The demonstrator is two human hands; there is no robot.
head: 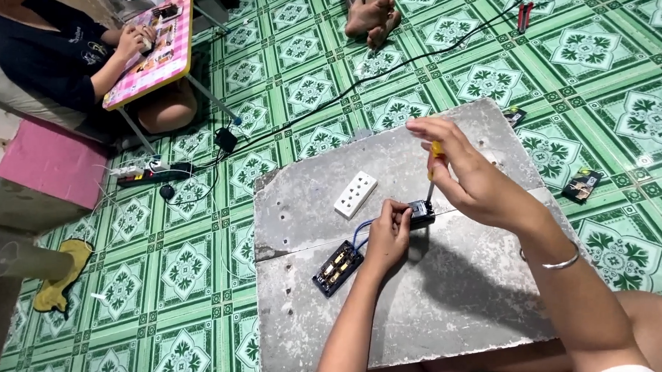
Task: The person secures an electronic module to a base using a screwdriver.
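My left hand [386, 235] pinches a small black electrical part [421, 213] that rests on a grey concrete slab [423, 307]. My right hand [466, 170] grips a yellow-handled screwdriver [433, 160], held upright with its tip down on that black part. A blue wire [359, 233] runs from the part to a black socket base with brass contacts [337, 268] lying just left of my left wrist. A white socket cover plate [355, 195] lies further back on the slab, apart from both hands.
Another person sits at the far left behind a small pink checked folding table [151, 64]. Someone's bare feet [371, 17] rest on the green tiled floor. A power strip [151, 172], black cables, red pliers [524, 16] and small packets [582, 185] lie around.
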